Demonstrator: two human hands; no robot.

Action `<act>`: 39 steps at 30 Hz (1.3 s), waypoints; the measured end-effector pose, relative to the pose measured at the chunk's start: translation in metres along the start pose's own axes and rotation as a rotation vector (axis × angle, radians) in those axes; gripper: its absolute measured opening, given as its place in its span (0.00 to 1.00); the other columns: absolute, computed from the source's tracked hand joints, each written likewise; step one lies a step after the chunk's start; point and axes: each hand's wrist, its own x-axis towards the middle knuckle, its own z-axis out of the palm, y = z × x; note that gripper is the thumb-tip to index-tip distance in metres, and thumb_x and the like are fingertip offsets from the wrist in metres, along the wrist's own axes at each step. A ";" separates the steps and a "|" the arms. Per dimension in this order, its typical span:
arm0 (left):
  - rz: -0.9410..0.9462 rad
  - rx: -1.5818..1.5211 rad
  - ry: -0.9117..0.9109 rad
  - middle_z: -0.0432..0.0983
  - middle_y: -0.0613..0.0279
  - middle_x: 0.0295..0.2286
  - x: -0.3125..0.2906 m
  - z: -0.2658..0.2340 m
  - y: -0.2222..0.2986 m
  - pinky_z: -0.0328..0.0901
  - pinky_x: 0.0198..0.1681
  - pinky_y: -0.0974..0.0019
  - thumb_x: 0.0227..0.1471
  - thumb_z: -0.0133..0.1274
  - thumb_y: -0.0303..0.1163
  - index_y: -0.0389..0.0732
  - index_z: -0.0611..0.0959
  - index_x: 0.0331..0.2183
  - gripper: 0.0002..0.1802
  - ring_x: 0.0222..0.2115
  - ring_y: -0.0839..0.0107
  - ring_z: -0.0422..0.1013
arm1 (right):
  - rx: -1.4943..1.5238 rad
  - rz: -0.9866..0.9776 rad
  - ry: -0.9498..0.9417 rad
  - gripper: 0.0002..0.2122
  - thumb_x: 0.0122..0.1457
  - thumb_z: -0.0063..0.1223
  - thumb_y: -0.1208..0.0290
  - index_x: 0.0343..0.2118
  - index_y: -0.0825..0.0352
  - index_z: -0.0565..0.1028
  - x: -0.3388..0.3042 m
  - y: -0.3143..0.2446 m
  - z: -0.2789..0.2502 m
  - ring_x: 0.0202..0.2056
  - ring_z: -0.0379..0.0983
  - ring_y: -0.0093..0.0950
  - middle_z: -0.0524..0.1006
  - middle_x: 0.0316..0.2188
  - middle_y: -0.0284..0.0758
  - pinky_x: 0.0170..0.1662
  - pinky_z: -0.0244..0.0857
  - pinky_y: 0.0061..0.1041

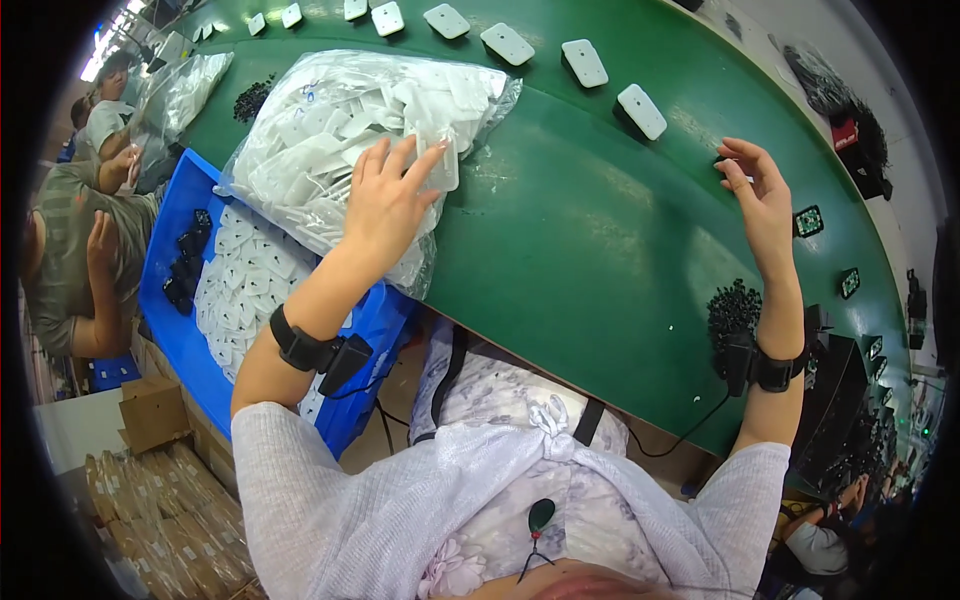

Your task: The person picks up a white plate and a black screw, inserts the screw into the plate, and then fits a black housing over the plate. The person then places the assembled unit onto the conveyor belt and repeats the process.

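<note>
My left hand (385,205) lies over a large clear plastic bag (300,235) of flat white plastic covers. Its fingers are spread across the pile, with one white cover (443,165) beside the index finger and thumb. I cannot make out a firm grip on that cover. Above the green table, my right hand (762,195) has thumb and forefinger pinched together. A tiny black part (720,158) shows at those fingertips, its exact shape too small to tell. Below this hand, beside the forearm, is a heap of small black parts (735,312).
White rectangular units (641,111) stand in a curved row along the green table (560,270). Circuit boards (808,221) lie to the right. A blue bin (180,235) of small white pieces stands left, near cardboard boxes (160,420). Another person (85,260) sits at far left.
</note>
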 end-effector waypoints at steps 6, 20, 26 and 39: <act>0.040 -0.290 -0.034 0.68 0.49 0.48 0.000 -0.011 0.018 0.58 0.53 0.53 0.44 0.60 0.28 0.46 0.72 0.52 0.30 0.49 0.49 0.64 | 0.004 -0.018 -0.003 0.13 0.62 0.49 0.71 0.48 0.69 0.71 -0.026 -0.014 -0.004 0.44 0.70 0.21 0.74 0.45 0.33 0.46 0.63 0.20; 0.314 0.041 0.086 0.70 0.55 0.44 0.024 0.007 0.060 0.58 0.51 0.54 0.41 0.60 0.30 0.43 0.76 0.47 0.26 0.47 0.56 0.65 | -0.105 0.007 0.242 0.11 0.58 0.49 0.80 0.44 0.72 0.73 -0.143 -0.042 -0.029 0.44 0.71 0.24 0.73 0.45 0.36 0.47 0.62 0.21; 0.237 -0.012 -0.220 0.70 0.51 0.41 0.044 0.013 0.063 0.62 0.46 0.58 0.39 0.59 0.21 0.41 0.71 0.53 0.35 0.42 0.53 0.66 | -0.388 0.156 0.513 0.08 0.56 0.54 0.78 0.39 0.70 0.76 -0.181 -0.025 -0.041 0.32 0.72 0.19 0.76 0.32 0.31 0.37 0.64 0.17; 0.124 -0.187 -0.420 0.72 0.52 0.35 0.086 0.022 0.075 0.63 0.40 0.58 0.41 0.60 0.27 0.40 0.71 0.42 0.23 0.35 0.54 0.69 | -0.595 0.290 0.529 0.13 0.48 0.61 0.76 0.37 0.68 0.74 -0.221 0.030 0.002 0.28 0.70 0.33 0.70 0.32 0.37 0.31 0.65 0.28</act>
